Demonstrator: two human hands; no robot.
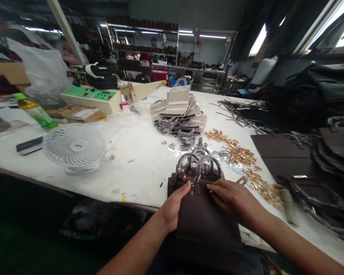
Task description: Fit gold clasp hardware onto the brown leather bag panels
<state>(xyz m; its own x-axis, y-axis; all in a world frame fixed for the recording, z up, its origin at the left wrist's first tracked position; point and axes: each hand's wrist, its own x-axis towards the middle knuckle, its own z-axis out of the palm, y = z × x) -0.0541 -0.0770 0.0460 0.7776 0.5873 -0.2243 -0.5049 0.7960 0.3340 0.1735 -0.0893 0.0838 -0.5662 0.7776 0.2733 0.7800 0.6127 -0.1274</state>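
Observation:
A dark brown handbag panel (208, 225) leans over the table's front edge, its lower part hanging towards me. My left hand (172, 208) grips its left side, thumb on the front near a gold metal fitting (192, 188). With bent, pinched fingers, my right hand (229, 194) presses on the upper right of the front; a small gold glint shows at the fingertips. Behind both hands stand handles (199, 166) wrapped in clear plastic. Just beyond my right hand, a gold oblong plate (242, 180) sticks out. The fingers of my left hand behind the panel are hidden.
Loose gold fittings (243, 154) lie scattered at right, near a roll (288, 206). Stacked bag pieces (179, 103) stand farther back. A white fan (74, 147), a phone-like dark slab (30, 145) and a bottle (36, 110) are left. Dark panels (283, 152) cover the right side.

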